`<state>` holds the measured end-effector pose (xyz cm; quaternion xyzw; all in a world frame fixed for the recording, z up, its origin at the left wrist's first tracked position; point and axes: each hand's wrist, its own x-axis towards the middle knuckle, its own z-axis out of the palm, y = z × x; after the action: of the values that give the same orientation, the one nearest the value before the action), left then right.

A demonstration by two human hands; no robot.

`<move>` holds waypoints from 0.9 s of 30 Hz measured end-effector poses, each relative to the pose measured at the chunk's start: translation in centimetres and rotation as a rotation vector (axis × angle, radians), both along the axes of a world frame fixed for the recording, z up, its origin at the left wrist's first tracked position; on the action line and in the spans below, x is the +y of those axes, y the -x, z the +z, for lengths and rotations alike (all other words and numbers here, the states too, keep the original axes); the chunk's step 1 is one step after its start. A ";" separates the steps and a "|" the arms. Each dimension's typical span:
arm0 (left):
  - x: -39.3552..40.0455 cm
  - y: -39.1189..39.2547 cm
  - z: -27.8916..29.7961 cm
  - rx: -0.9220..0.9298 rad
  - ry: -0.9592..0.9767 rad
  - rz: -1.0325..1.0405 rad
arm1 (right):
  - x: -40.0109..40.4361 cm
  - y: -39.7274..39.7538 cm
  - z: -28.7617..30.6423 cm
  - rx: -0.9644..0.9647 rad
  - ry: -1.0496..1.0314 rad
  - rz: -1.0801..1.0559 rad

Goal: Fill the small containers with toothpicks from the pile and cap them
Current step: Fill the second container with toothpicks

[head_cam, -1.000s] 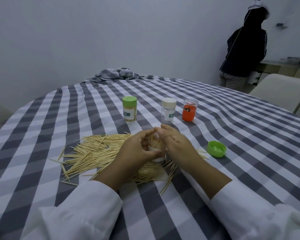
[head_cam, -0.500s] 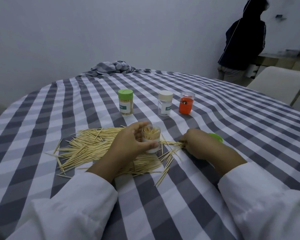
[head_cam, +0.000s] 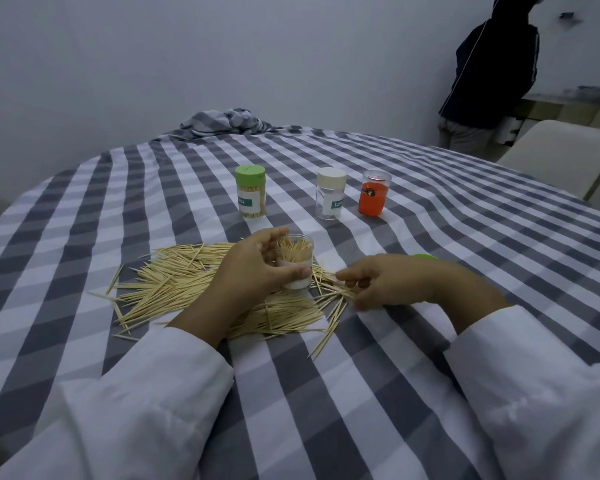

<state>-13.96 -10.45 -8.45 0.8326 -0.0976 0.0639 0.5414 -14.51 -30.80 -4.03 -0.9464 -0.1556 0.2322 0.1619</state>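
From the head camera I am looking down at a round table (head_cam: 430,358) under a grey-and-white checked cloth, and I am seeing the left hand (head_cam: 257,268) curling around an open clear container (head_cam: 296,261), thumb across its front and fingers behind, holding it upright just above the toothpick pile (head_cam: 194,289). That container is standing packed with toothpicks whose tips are showing at its uncapped mouth. The right hand (head_cam: 395,282) is resting low on the cloth just right of the container, its fingers bending over loose toothpicks (head_cam: 336,289) at the pile's right edge and pinching a few of them, though motion blur is hiding how many. Behind that hand I am catching only a sliver of the green cap (head_cam: 425,257) lying on the cloth. Further back three more containers are standing in a row, well apart from the hands: a green-capped container (head_cam: 250,194) that is looking full of toothpicks behind its label, a white-capped container (head_cam: 330,194) that is looking clear inside, with nothing I can make out in it, and an orange container (head_cam: 373,194) with a clear top. White sleeves (head_cam: 146,393) are covering both forearms. At the far right a person in a dark jacket (head_cam: 492,71) is standing near a pale chair (head_cam: 565,150), and bunched cloth (head_cam: 229,119) is sitting at the table's far edge.
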 end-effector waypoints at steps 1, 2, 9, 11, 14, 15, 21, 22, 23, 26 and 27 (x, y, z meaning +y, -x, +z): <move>0.0 0.0 0.0 0.002 0.002 -0.002 | 0.0 0.1 0.0 0.027 0.020 0.004; 0.0 0.0 0.0 0.003 0.004 -0.001 | 0.2 0.3 0.0 0.028 0.054 0.014; 0.0 0.2 0.2 0.000 0.010 0.011 | 1.5 0.0 -1.9 -0.120 -0.015 0.051; 0.1 0.1 0.3 -0.002 0.001 0.012 | 1.3 -0.3 -2.2 -0.158 -0.062 0.064; 0.2 0.1 0.2 -0.006 -0.009 0.012 | 1.1 -1.0 -2.6 -0.256 -0.081 0.044; 0.3 0.1 0.2 -0.006 -0.013 0.012 | 1.0 -1.2 -2.7 -0.292 -0.088 0.011; 0.2 0.0 0.2 -0.005 -0.007 0.009 | -0.4 -1.3 -1.8 -0.173 -0.186 -0.177; 0.2 0.0 0.2 -0.007 -0.005 0.009 | -0.8 -1.1 -1.3 -0.133 -0.142 -0.184; 0.2 0.0 0.2 -0.008 -0.001 0.008 | -1.0 -0.9 -0.9 -0.102 -0.080 -0.183; 0.2 0.0 0.2 -0.010 0.000 0.005 | -1.5 -0.6 -0.5 -0.049 0.124 -0.176; 0.2 0.0 0.2 -0.013 -0.004 0.005 | -1.6 -0.5 -0.5 -0.045 0.167 -0.185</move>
<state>-13.94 -10.24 -8.29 0.8336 -0.0989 0.0704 0.5389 -13.96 -32.41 -4.54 -0.9719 -0.0513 0.2070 0.0998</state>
